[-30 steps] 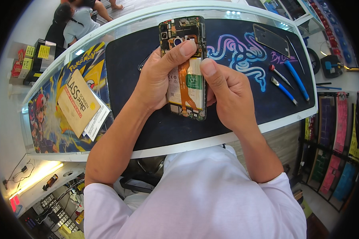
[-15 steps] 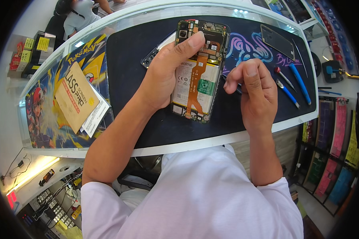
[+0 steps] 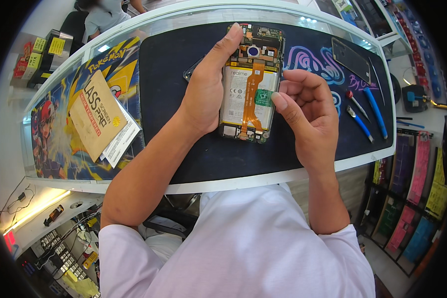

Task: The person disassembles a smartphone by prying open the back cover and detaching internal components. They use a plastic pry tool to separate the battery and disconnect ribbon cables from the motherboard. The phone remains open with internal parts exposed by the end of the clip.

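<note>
My left hand (image 3: 207,94) grips an opened phone (image 3: 239,121) upright, its thumb along the top left edge. Circuit boards, a round dark-centred part (image 3: 253,51), a white battery (image 3: 233,102) and an orange flex cable (image 3: 249,116) show inside. A green tab (image 3: 263,98) sits at the battery's right. My right hand (image 3: 310,116) is beside that edge, fingers loosely curled and apart from the thumb, whose tip is at the green tab. A dark object (image 3: 188,73) is partly hidden behind my left hand.
A black mat (image 3: 184,159) bears a dark panel (image 3: 350,58), a red-capped screwdriver (image 3: 357,104), blue tools (image 3: 375,111) and a thin metal tool (image 3: 375,74). Envelopes (image 3: 97,114) lie left on a colourful mat (image 3: 49,149). Another person (image 3: 104,20) is beyond the counter.
My right hand let go of the phone, drew away rightward, and has come back to its edge. The phone shifted right; my left thumb moved up toward its top, uncovering the round part.
</note>
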The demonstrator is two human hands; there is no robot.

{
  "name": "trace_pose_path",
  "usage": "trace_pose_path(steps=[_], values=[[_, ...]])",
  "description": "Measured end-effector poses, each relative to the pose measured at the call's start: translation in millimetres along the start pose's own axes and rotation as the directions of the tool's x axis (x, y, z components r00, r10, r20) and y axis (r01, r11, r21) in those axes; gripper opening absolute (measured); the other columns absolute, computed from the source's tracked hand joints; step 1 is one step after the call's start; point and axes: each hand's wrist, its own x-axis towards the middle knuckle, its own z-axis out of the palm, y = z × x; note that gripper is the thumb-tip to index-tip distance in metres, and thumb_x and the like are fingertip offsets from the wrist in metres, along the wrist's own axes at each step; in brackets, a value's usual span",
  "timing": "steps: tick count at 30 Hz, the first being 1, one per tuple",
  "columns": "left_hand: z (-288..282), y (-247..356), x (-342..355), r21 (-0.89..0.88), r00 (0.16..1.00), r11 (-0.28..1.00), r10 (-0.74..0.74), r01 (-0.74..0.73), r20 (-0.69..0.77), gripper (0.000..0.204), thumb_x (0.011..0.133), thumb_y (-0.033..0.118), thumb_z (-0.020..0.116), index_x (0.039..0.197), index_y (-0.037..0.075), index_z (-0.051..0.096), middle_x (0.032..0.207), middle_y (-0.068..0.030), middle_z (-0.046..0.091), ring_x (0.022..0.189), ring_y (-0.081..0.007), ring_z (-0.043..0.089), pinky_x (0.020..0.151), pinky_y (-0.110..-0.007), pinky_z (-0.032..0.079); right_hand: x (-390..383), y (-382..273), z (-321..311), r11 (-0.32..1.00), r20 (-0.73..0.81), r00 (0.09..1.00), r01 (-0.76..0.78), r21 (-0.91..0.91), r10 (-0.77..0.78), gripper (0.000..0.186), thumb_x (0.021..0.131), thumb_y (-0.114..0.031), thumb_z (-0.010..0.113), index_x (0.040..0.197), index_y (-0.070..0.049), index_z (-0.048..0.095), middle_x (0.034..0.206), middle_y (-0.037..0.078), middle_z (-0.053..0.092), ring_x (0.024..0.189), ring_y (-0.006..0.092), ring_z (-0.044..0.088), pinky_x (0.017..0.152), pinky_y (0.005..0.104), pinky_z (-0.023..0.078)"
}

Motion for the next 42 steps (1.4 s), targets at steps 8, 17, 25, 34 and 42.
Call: trace_pose_path(steps=[8, 17, 25, 34, 42], values=[[5, 3, 2, -0.116, 0.986, 0.993, -0.011, 0.031, 0.165, 0.066, 0.120, 0.050, 0.036, 0.156, -0.001, 0.056, 0.151, -0.0200, 0.066, 0.132, -0.0276, 0.070, 0.113, -0.043, 0.059, 8, 5, -4, 0.991, -0.012, 0.998, -0.059, 0.120, 0.060, 0.044, 0.105, -0.002, 0.076, 0.144, -0.001, 0.057, 0.113, 0.008, 0.073, 0.106, 0.0119, 0.070, 0.094, 0.0275, 0.056], [9, 1, -1, -0.097, 0.972, 0.994, -0.032, 0.056, 0.231, 0.083, 0.116, 0.061, 0.036, 0.166, -0.006, 0.041, 0.150, -0.0242, 0.063, 0.137, -0.0309, 0.066, 0.113, -0.045, 0.058, 13, -2, 4, 0.892, -0.048, 0.973, -0.186, 0.412, 0.226, 0.045, 0.104, -0.012, 0.080, 0.140, -0.001, 0.056, 0.116, 0.009, 0.074, 0.100, 0.0116, 0.070, 0.090, 0.0250, 0.054], [-1, 1, 2, -0.107, 0.968, 0.992, -0.031, 0.059, 0.248, 0.084, 0.117, 0.062, 0.033, 0.165, -0.006, 0.041, 0.133, -0.0154, 0.073, 0.123, -0.0242, 0.073, 0.109, -0.039, 0.060, 11, 3, 1, 0.969, -0.013, 0.985, -0.167, 0.184, 0.173, 0.032, 0.106, -0.007, 0.077, 0.134, 0.001, 0.062, 0.121, 0.009, 0.074, 0.110, 0.0123, 0.070, 0.096, 0.0277, 0.058], [-2, 0, 3, -0.110, 0.979, 0.993, -0.022, 0.045, 0.201, 0.080, 0.115, 0.067, 0.039, 0.157, 0.001, 0.057, 0.125, -0.0133, 0.074, 0.111, -0.0216, 0.075, 0.097, -0.037, 0.063, -1, 3, -5, 0.993, -0.013, 0.998, 0.052, -0.110, -0.053, 0.021, 0.108, -0.005, 0.072, 0.128, 0.002, 0.069, 0.125, 0.010, 0.078, 0.110, 0.0130, 0.073, 0.100, 0.0280, 0.056], [-3, 0, 4, -0.090, 0.971, 0.995, -0.011, 0.033, 0.238, 0.091, 0.114, 0.070, 0.033, 0.164, -0.006, 0.044, 0.129, -0.0151, 0.074, 0.113, -0.0226, 0.076, 0.100, -0.040, 0.064, 2, -8, -7, 0.987, -0.020, 0.995, 0.099, -0.127, -0.103, 0.022, 0.108, -0.004, 0.073, 0.129, 0.000, 0.069, 0.122, 0.010, 0.079, 0.108, 0.0136, 0.074, 0.099, 0.0276, 0.056]])
